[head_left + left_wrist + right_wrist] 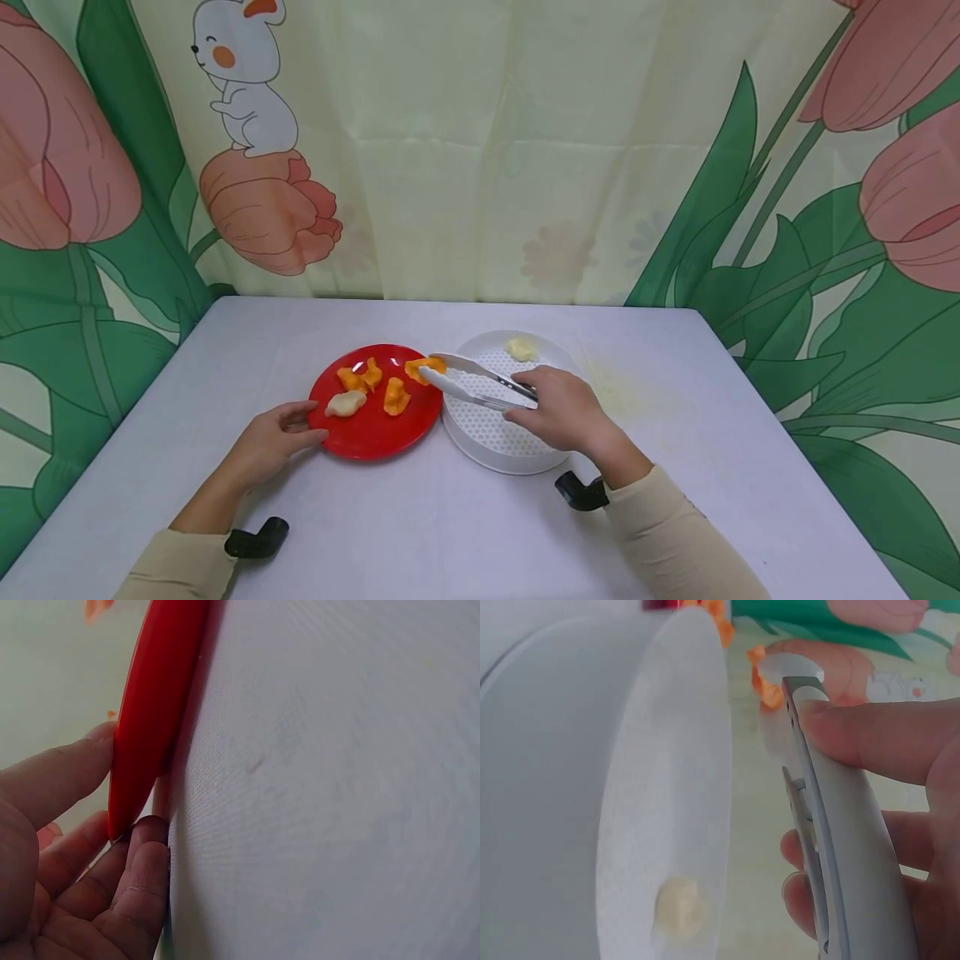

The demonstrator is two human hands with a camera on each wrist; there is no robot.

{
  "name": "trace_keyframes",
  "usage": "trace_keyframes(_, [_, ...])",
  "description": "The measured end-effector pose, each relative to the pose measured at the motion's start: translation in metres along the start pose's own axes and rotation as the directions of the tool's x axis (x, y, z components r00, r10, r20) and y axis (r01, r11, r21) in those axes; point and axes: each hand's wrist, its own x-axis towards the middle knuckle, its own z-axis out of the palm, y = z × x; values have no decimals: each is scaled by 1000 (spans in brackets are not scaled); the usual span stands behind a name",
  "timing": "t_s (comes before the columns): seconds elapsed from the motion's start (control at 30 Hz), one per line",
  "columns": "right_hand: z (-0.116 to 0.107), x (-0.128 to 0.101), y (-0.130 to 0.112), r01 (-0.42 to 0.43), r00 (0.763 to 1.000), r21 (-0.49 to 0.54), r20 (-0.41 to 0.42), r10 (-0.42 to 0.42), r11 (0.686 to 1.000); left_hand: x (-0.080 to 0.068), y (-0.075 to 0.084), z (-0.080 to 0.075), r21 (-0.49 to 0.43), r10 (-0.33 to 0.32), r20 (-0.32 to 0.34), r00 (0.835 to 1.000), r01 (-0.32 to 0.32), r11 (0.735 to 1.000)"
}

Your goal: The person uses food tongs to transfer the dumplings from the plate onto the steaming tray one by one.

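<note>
My right hand [561, 408] grips a pair of metal tongs [491, 375], thumb on one arm and fingers on the other. Between the tongs' tips is an orange dumpling-like piece [424, 369], over the right edge of the red plate [378, 448]. On that plate lie several more orange pieces [397, 397] and a pale dumpling-like piece [346, 403]. My left hand [273, 437] pinches the plate's left rim; in the left wrist view its thumb [82, 765] presses the rim from above, with fingers underneath.
A round white steamer tray [480, 446] with a perforated base stands right of the plate, close against it. One pale piece [522, 348] lies near its far side. A white cloth covers the table [420, 533], and a printed curtain [465, 167] hangs behind.
</note>
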Motion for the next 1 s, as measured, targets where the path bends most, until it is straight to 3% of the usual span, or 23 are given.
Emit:
trace_keyframes(0.57, [-4,-8,52,-180,983,-30,-39,178,983,1,-1,1,-8,12,-6,1000,-12,1000])
trace_keyframes(1.0, [5,-7,68,-267,964,-61,-19,266,962,3,-3,2,-5,0,-6,1000,0,1000])
